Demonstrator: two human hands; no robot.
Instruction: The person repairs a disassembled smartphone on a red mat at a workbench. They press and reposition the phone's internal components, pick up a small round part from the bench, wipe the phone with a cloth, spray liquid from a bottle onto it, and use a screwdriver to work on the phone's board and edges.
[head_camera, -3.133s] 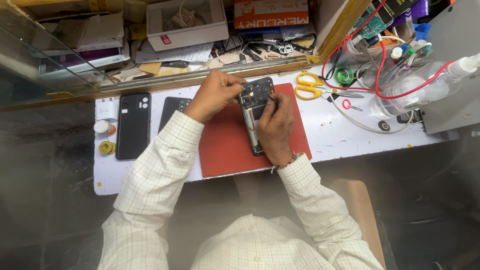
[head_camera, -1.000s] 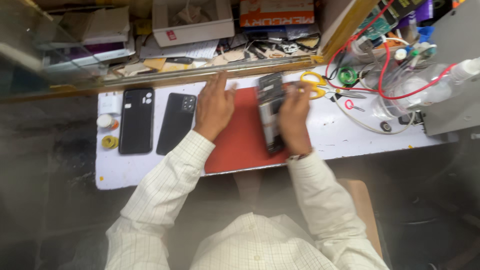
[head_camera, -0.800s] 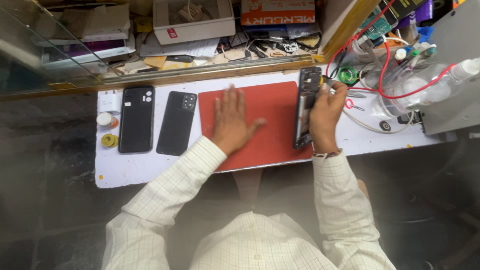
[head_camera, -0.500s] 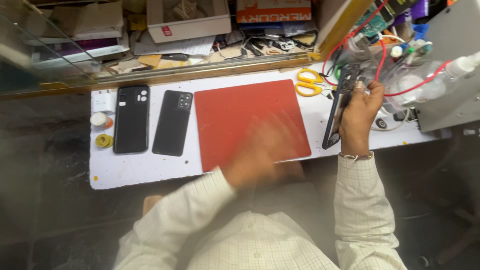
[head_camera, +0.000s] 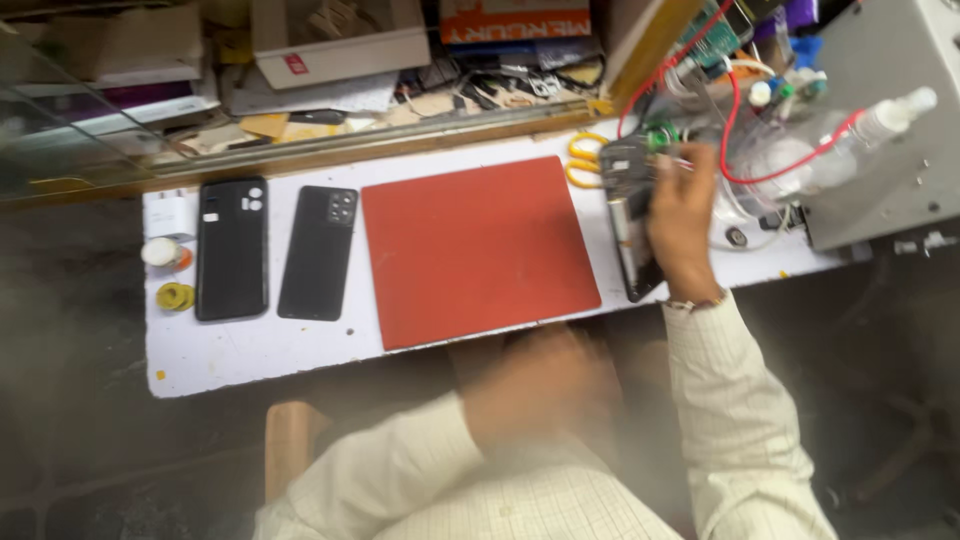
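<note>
My right hand (head_camera: 682, 222) grips an opened black phone (head_camera: 630, 225) with its inner parts showing, held upright at the right end of the white worktop (head_camera: 260, 350), beside yellow-handled scissors (head_camera: 580, 160). My left hand (head_camera: 535, 385) is blurred, pulled back below the worktop's front edge near my body; I cannot make out its fingers. A red rectangular mat (head_camera: 478, 248) lies bare in the middle of the worktop. Two black phone back covers (head_camera: 232, 248) (head_camera: 318, 252) lie side by side left of the mat.
Red wires (head_camera: 740, 130) and a clear bottle (head_camera: 880, 115) crowd the right end by a grey box (head_camera: 880, 150). Small tape rolls (head_camera: 172, 296) sit at the far left. Boxes and clutter fill the shelf behind (head_camera: 340, 40). A wooden stool edge (head_camera: 290, 440) shows below.
My right hand carried the opened phone off the red mat to the right end of the worktop. My left hand left the mat and drew back toward my body.
</note>
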